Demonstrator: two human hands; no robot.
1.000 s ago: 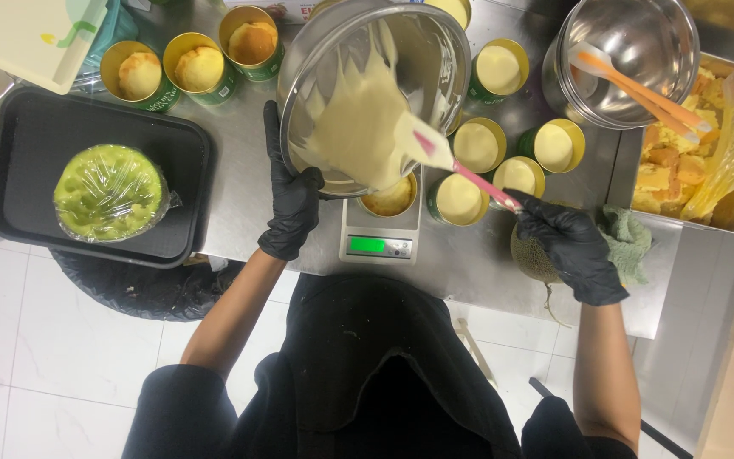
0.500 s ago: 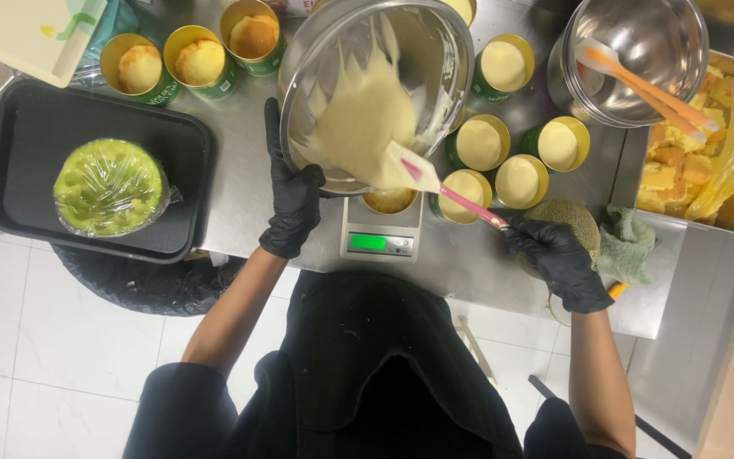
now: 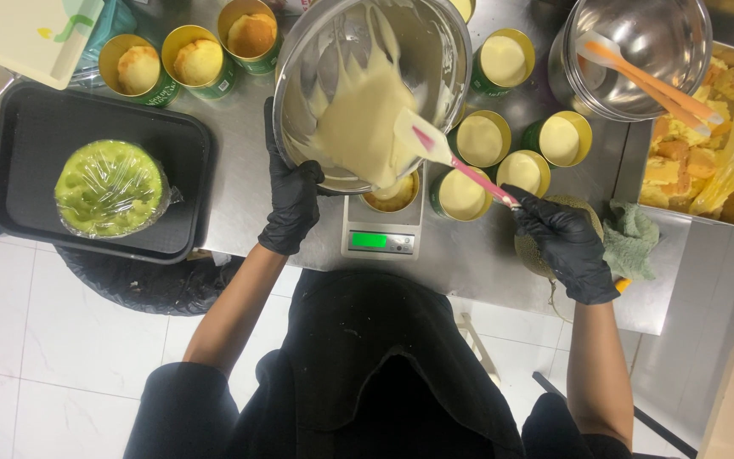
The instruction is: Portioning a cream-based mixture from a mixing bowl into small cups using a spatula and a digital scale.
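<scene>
Steel bowl [image 3: 401, 51] of pale batter, tilted above a cup [image 3: 392, 194] on the scale [image 3: 381, 234]; left hand [image 3: 292, 200] grips its rim. Right hand [image 3: 564, 242] grips the spatula [image 3: 452, 157], its blade in the batter.

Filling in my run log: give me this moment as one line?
left hand: tilts steel mixing bowl | right hand: spatula scraping batter | cup on scale

A stainless steel counter [image 3: 239, 195] carries everything. At its left sits a black tray [image 3: 36, 144], with a pale cutting board [image 3: 19, 34] at the far left corner. A small digital scale [image 3: 381, 240] stands near the front edge. Gold-rimmed cups [image 3: 503, 61] cluster across the far middle. To the right stand an empty steel bowl [image 3: 664, 42], a green cloth [image 3: 635, 242] and a metal pan [image 3: 728, 208].
</scene>
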